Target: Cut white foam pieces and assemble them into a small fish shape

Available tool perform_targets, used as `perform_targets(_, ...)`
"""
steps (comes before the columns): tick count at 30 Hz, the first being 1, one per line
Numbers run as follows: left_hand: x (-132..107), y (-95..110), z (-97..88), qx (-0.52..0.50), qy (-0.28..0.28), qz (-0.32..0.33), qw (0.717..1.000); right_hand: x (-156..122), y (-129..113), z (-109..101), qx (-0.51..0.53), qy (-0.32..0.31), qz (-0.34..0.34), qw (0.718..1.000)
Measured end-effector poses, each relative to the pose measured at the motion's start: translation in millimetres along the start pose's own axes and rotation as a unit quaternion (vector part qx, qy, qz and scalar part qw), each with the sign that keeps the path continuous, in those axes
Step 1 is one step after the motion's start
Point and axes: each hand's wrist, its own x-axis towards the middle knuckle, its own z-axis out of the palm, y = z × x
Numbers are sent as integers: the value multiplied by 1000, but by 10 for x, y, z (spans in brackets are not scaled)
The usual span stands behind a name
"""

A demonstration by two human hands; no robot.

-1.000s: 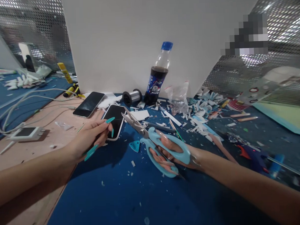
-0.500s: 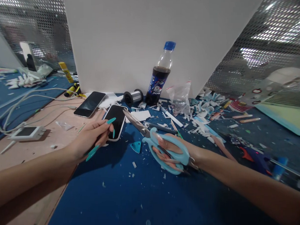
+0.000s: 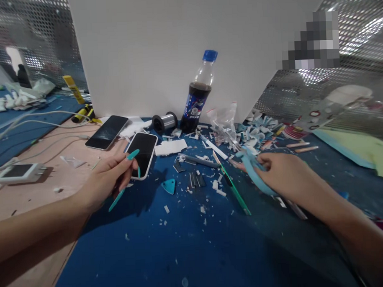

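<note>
My right hand (image 3: 285, 171) grips light-blue-handled scissors (image 3: 254, 174) over the right side of the blue mat, their blades toward the clear plastic bag (image 3: 224, 127). The handle loops hide part of the fingers. In front of the white-edged phone (image 3: 144, 151), my left hand (image 3: 107, 175) is closed in a pinch, its long turquoise nails showing. Whatever lies between those fingertips, if anything, is too small to make out. A turquoise triangular piece (image 3: 169, 186) with small holes lies between the hands. Nearer the scissors is a thin green-handled tool (image 3: 235, 194).
A cola bottle (image 3: 196, 97) and a wire spool (image 3: 165, 122) stand at the back by a white panel (image 3: 144, 49). Left are a black phone (image 3: 107, 132), a charger (image 3: 21, 173) and cables. Blue and white scraps (image 3: 260, 126) pile up at the right.
My right hand has swung right with the scissors, uncovering the green-handled tool and dark scraps on the mat. The left hand keeps its pinch near the phone. The view has shifted slightly.
</note>
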Motion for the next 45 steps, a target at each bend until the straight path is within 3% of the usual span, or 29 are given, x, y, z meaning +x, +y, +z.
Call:
perform_targets(3, -15, 11, 33, 19, -27, -9, 999, -48, 197, 10, -123, -16, 72, 990)
perform_targets(9, 13, 159, 227, 43, -104, -21, 994, 60, 365, 91, -157, -55, 143, 976)
perform_targets(13, 94, 311, 407, 55, -166, -28, 984, 141, 368, 58, -130, -36, 148, 980)
perform_targets(16, 157, 419, 531, 64, -205, -30, 976, 83, 191, -37, -87, 16, 102, 991)
perform_targets(19, 195, 515, 670, 76, -254, -34, 964, -82, -169, -126, -11, 55, 16, 998)
perform_targets(20, 200, 543, 723, 80, -270, -36, 959, -145, -306, -136, 32, 40, -30, 998)
perform_targets(22, 195, 588, 831, 88, -299, -38, 949, -259, -560, -112, 198, -21, -128, 972)
perform_targets(25, 156, 616, 951, 103, -325, -33, 939, -381, -798, 7, 257, -79, -160, 950)
perform_targets(30, 88, 530, 900, 161, -321, 2, 933, -461, -770, 189, 284, -71, -168, 941)
perform_targets(34, 74, 339, 677, 251, -209, 94, 941, -497, -592, 313, 337, -63, -86, 935)
perform_targets(35, 76, 279, 615, 343, -157, 189, 907, -520, -558, 352, 349, -68, -73, 932)
perform_targets(37, 86, 161, 506, 474, -77, 347, 806, -585, -518, 429, 375, -76, -53, 922)
perform_targets(40, 108, 32, 416, 599, -85, 386, 696, -695, -524, 490, 420, -62, -35, 905)
perform_targets(42, 125, -1, 415, 645, -119, 361, 664, -730, -547, 483, 461, -32, -19, 887)
perform_targets(45, 160, 6, 475, 665, -145, 339, 650, -698, -566, 446, 509, 6, 1, 861)
